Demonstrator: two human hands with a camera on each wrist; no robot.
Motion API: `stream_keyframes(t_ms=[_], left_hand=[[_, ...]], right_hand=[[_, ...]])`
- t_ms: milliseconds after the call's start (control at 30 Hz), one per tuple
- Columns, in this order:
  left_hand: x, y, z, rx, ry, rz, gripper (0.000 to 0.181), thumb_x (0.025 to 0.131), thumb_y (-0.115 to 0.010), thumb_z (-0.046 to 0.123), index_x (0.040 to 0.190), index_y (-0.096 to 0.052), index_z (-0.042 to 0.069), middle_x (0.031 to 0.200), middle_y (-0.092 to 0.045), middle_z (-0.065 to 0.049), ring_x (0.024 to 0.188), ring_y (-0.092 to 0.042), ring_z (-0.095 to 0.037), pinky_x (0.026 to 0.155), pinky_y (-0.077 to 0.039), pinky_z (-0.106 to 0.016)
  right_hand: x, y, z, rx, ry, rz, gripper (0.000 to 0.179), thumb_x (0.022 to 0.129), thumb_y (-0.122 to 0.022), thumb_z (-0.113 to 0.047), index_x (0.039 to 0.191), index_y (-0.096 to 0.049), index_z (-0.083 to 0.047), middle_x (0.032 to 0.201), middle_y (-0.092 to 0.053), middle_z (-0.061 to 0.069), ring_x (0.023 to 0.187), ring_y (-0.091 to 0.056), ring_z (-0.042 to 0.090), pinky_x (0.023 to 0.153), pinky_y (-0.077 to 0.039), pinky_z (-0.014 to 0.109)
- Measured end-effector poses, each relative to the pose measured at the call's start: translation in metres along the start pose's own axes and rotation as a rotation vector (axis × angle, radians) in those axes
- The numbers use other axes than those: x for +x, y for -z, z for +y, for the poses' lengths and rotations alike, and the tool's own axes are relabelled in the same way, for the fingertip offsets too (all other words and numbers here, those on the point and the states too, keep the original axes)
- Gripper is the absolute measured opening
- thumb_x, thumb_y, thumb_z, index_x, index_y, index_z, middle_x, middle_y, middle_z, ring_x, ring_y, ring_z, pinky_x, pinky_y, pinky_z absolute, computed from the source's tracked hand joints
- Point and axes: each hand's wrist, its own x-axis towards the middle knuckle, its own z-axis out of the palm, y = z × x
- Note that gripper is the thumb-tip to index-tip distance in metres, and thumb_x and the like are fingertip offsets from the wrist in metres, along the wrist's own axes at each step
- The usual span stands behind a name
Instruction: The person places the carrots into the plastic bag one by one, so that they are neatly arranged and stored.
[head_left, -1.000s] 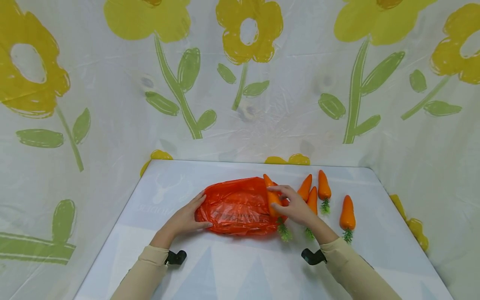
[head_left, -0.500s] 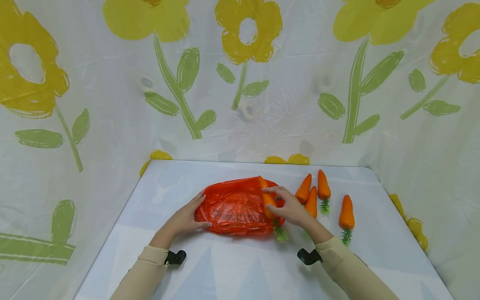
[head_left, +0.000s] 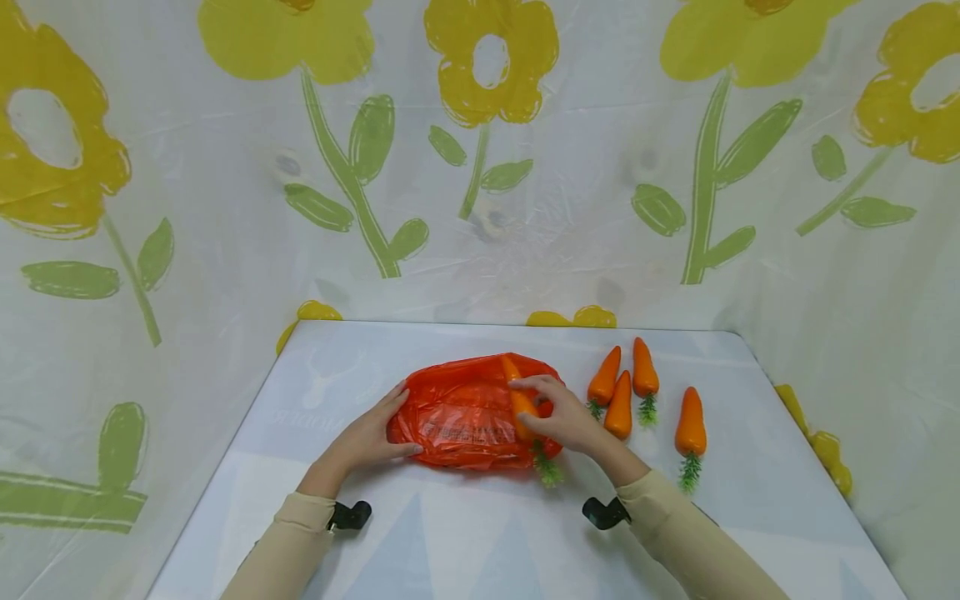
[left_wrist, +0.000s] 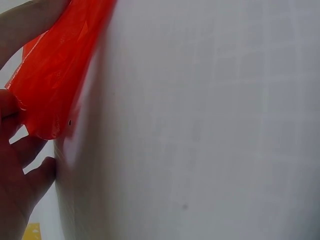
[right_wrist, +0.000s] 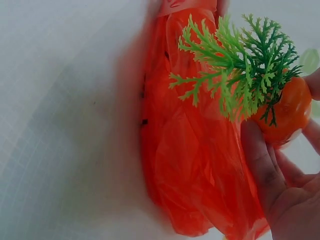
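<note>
A red plastic bag [head_left: 461,433] lies on the table with its mouth spread. My left hand [head_left: 371,433] holds the bag's left side, thumb at the near edge and fingers at the far edge. The left wrist view shows the red plastic [left_wrist: 60,85] between thumb and fingers. In my right hand [head_left: 562,417] is a toy carrot [head_left: 519,398], pinched between thumb and fingers over the right part of the bag. Its tip points away and its green leafy top [head_left: 546,467] hangs toward me. The right wrist view shows the leaves [right_wrist: 240,70] close above the bag.
Right of the bag lie several more toy carrots: one at the back left [head_left: 604,377], one nearer [head_left: 619,407], one at the back [head_left: 644,368] and one farther right [head_left: 691,423]. A flower-printed curtain [head_left: 570,250] stands behind the white table [head_left: 450,550].
My right hand has moved left with the carrot, farther over the bag. My left hand stays at the bag's left side. More of the carrots on the right now shows.
</note>
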Motion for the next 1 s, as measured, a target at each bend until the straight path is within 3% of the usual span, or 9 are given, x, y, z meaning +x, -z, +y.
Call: stream_keyframes(t_ms=[267, 533, 767, 1000], left_hand=[[-0.001, 0.000, 0.000, 0.002, -0.002, 0.006, 0.105, 0.081, -0.081, 0.054, 0.160, -0.031, 0.007, 0.170, -0.018, -0.005, 0.150, -0.030, -0.037, 0.113, -0.037, -0.060], [-0.001, 0.000, -0.001, 0.006, -0.008, 0.008, 0.107, 0.080, -0.081, 0.056, 0.160, -0.030, 0.007, 0.170, -0.018, -0.006, 0.150, -0.030, -0.038, 0.113, -0.037, -0.060], [-0.001, 0.000, -0.001, 0.000, -0.009, 0.008, 0.106, 0.081, -0.080, 0.056, 0.160, -0.031, 0.007, 0.170, -0.018, -0.005, 0.150, -0.030, -0.037, 0.113, -0.037, -0.060], [0.000, 0.000, -0.001, 0.007, -0.016, 0.012, 0.106, 0.081, -0.080, 0.056, 0.160, -0.031, 0.006, 0.170, -0.018, -0.006, 0.149, -0.031, -0.038, 0.112, -0.038, -0.060]], right_hand=[[0.003, -0.007, -0.008, 0.009, -0.042, 0.001, 0.045, 0.093, -0.073, -0.027, 0.138, -0.063, -0.030, 0.138, -0.053, -0.002, 0.110, -0.052, 0.022, 0.086, -0.054, 0.037], [0.007, -0.012, -0.010, 0.014, -0.002, -0.017, 0.048, 0.093, -0.072, -0.029, 0.140, -0.061, -0.024, 0.139, -0.052, -0.001, 0.112, -0.053, 0.024, 0.088, -0.054, 0.040], [0.012, -0.017, -0.010, 0.044, -0.024, -0.019, 0.046, 0.093, -0.073, -0.030, 0.138, -0.062, -0.031, 0.140, -0.051, -0.002, 0.113, -0.052, 0.023, 0.089, -0.055, 0.038], [0.014, -0.021, -0.012, 0.057, 0.002, -0.036, 0.048, 0.094, -0.071, -0.029, 0.140, -0.061, -0.025, 0.139, -0.051, 0.000, 0.111, -0.052, 0.024, 0.085, -0.054, 0.037]])
